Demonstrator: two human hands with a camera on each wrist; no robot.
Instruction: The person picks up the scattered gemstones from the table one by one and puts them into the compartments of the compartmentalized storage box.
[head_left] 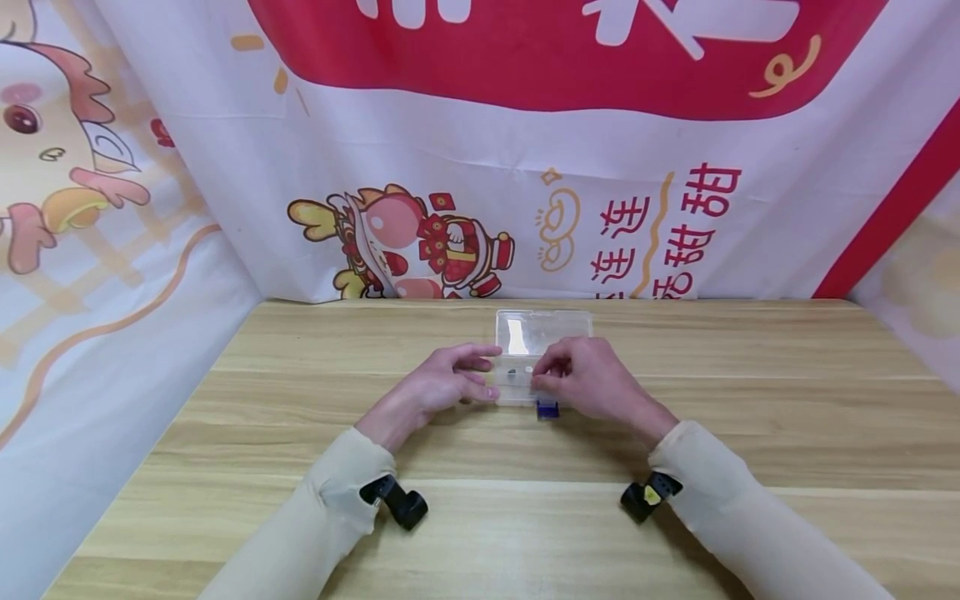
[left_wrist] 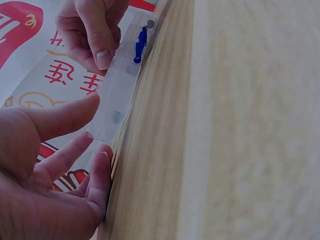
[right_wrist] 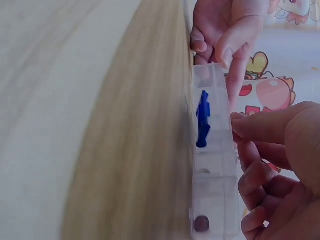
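Note:
A clear plastic compartment box point(head_left: 512, 388) sits on the table with its lid point(head_left: 547, 329) raised at the far side. In the right wrist view a blue latch point(right_wrist: 203, 120) hangs on the box's front, and a brown bead-like piece point(right_wrist: 201, 223) shows in one compartment. A small dark piece point(head_left: 512, 372) lies in a left compartment. My left hand point(head_left: 442, 379) holds the box's left end between thumb and fingers. Over the middle compartments is my right hand point(head_left: 592, 375), thumb and index fingertips close together. Whether anything is between them is hidden.
The wooden table point(head_left: 495, 533) extends around the box on all sides. A white printed cloth point(head_left: 465, 150) hangs behind the table's far edge. Each sleeve carries a black wrist camera, the left one point(head_left: 405, 507) and the right one point(head_left: 641, 500).

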